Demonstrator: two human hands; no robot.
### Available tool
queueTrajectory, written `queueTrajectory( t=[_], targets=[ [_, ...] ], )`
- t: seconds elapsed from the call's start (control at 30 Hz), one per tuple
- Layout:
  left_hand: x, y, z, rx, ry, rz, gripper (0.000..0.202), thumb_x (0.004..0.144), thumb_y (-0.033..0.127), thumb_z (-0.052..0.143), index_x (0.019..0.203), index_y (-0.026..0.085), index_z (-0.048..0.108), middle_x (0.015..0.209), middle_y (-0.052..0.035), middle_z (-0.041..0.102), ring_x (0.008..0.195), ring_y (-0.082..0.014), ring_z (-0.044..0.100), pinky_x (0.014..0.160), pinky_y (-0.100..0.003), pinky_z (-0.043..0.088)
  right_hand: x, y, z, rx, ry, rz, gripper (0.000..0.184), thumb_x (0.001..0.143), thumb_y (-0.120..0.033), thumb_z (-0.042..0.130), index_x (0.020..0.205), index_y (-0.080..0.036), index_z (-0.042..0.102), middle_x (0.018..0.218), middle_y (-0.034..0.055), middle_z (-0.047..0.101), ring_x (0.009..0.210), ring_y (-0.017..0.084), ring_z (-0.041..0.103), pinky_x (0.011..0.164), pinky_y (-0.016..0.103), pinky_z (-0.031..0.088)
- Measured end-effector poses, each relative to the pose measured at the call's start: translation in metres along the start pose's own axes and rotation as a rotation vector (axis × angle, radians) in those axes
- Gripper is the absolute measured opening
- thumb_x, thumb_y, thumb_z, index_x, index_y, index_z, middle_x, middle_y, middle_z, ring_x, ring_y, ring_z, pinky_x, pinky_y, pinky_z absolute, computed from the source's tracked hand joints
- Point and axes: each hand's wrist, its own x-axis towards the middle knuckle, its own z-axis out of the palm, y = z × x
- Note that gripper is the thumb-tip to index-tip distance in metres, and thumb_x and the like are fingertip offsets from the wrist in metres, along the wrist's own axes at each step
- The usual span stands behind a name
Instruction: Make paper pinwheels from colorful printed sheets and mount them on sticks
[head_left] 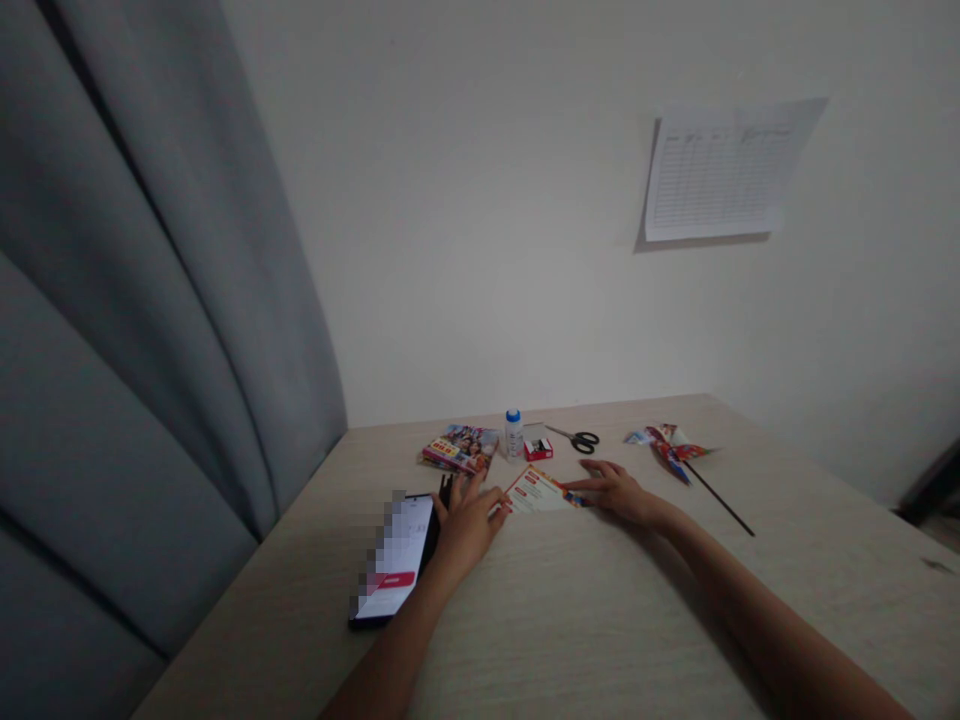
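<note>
A white and orange printed card (536, 492) lies low over the middle of the light wood table (600, 620). My left hand (469, 525) has its fingertips at the card's left end, and my right hand (611, 490) has its fingers at the right end. A smartphone (394, 560) with a pixelated screen lies just left of my left hand. A small dark object (446, 490) shows behind that hand, partly hidden. Beyond the card stand a colourful booklet (461, 450), a blue-capped white bottle (513, 435) and a small red box (538, 448).
Black-handled scissors (577, 438) lie at the table's far edge. Farther right rests a red paper pinwheel (667, 447) on a black stick (720, 500). A grey curtain (150, 300) hangs along the left side, and a ruled sheet (720, 170) is fixed to the white wall.
</note>
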Motion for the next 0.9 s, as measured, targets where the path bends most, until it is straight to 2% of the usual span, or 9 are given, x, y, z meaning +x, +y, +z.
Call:
queueTrajectory(
  t=[0.13, 0.2, 0.3, 0.43, 0.67, 0.8, 0.9],
  targets=[
    [-0.002, 0.005, 0.000, 0.012, 0.041, 0.031, 0.014, 0.089, 0.031, 0.058, 0.097, 0.035, 0.069, 0.153, 0.0049, 0.041, 0.145, -0.0348, 0.021, 0.107, -0.077, 0.008, 0.000, -0.009, 0.006, -0.014, 0.082, 0.087, 0.039, 0.091, -0.034, 0.046, 0.123, -0.044, 0.066, 0.149, 0.0000, 0.046, 0.137, 0.031, 0.035, 0.110, 0.054, 0.029],
    [-0.003, 0.010, 0.000, 0.027, 0.051, 0.034, 0.012, 0.089, 0.031, 0.057, 0.094, 0.032, 0.068, 0.152, 0.0037, 0.043, 0.144, -0.0346, 0.024, 0.107, -0.078, 0.010, 0.000, -0.019, 0.012, -0.026, 0.150, 0.136, 0.034, 0.091, -0.038, 0.049, 0.116, -0.042, 0.070, 0.143, 0.0019, 0.051, 0.135, 0.031, 0.037, 0.108, 0.053, 0.030],
    [-0.004, 0.019, 0.001, 0.041, 0.069, 0.037, 0.014, 0.089, 0.036, 0.057, 0.095, 0.028, 0.067, 0.149, -0.0024, 0.047, 0.142, -0.0337, 0.029, 0.110, -0.074, 0.015, 0.000, -0.038, 0.022, -0.049, 0.252, 0.169, 0.035, 0.084, -0.052, 0.059, 0.111, -0.035, 0.072, 0.137, 0.0064, 0.053, 0.132, 0.031, 0.038, 0.107, 0.051, 0.031],
    [-0.005, 0.029, 0.008, 0.091, 0.126, 0.027, 0.032, 0.085, 0.048, 0.062, 0.103, 0.023, 0.066, 0.149, -0.0117, 0.045, 0.141, -0.0330, 0.032, 0.114, -0.066, 0.016, 0.000, -0.056, 0.035, -0.101, 0.344, 0.176, 0.042, 0.077, -0.054, 0.066, 0.107, -0.025, 0.068, 0.130, 0.0110, 0.054, 0.128, 0.030, 0.042, 0.108, 0.048, 0.031],
    [-0.006, 0.040, 0.013, 0.159, 0.187, -0.031, 0.052, 0.082, 0.063, 0.057, 0.109, 0.019, 0.063, 0.150, -0.0177, 0.040, 0.139, -0.0353, 0.034, 0.113, -0.064, 0.020, 0.001, -0.066, 0.044, -0.183, 0.410, 0.202, 0.049, 0.076, -0.062, 0.065, 0.104, -0.021, 0.063, 0.125, 0.0141, 0.054, 0.123, 0.032, 0.044, 0.106, 0.047, 0.033],
    [-0.004, 0.043, 0.010, 0.138, 0.147, -0.091, 0.054, 0.080, 0.064, 0.058, 0.111, 0.020, 0.061, 0.155, -0.0164, 0.033, 0.138, -0.0354, 0.034, 0.111, -0.064, 0.022, 0.004, -0.067, 0.046, -0.192, 0.419, 0.226, 0.051, 0.075, -0.062, 0.065, 0.104, -0.020, 0.062, 0.124, 0.0146, 0.054, 0.122, 0.033, 0.045, 0.106, 0.047, 0.032],
    [-0.002, 0.045, 0.009, 0.116, 0.111, -0.125, 0.054, 0.077, 0.062, 0.061, 0.112, 0.021, 0.060, 0.157, -0.0144, 0.029, 0.142, -0.0357, 0.028, 0.111, -0.065, 0.021, 0.006, -0.066, 0.046, -0.168, 0.411, 0.242, 0.049, 0.075, -0.059, 0.066, 0.105, -0.021, 0.061, 0.124, 0.0143, 0.054, 0.121, 0.033, 0.045, 0.106, 0.047, 0.031]
  ],
)
